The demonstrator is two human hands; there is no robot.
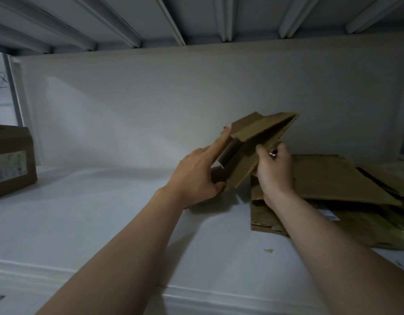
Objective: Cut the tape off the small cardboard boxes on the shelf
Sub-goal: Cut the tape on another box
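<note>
A small brown cardboard box (258, 142), partly flattened with its flaps open, is held tilted above the white shelf (94, 212). My left hand (196, 176) grips its lower left corner, index finger stretched up along the left edge. My right hand (273, 171) holds the box's right side and also clasps a small metal-tipped tool (273, 153), only its end showing. A strip of tape is hard to make out in the dim light.
A pile of flattened cardboard (333, 196) lies on the shelf at the right, under my right hand. A closed brown box with a label (12, 162) stands at the far left. The underside of another shelf (196, 19) hangs overhead; a white back wall is close behind.
</note>
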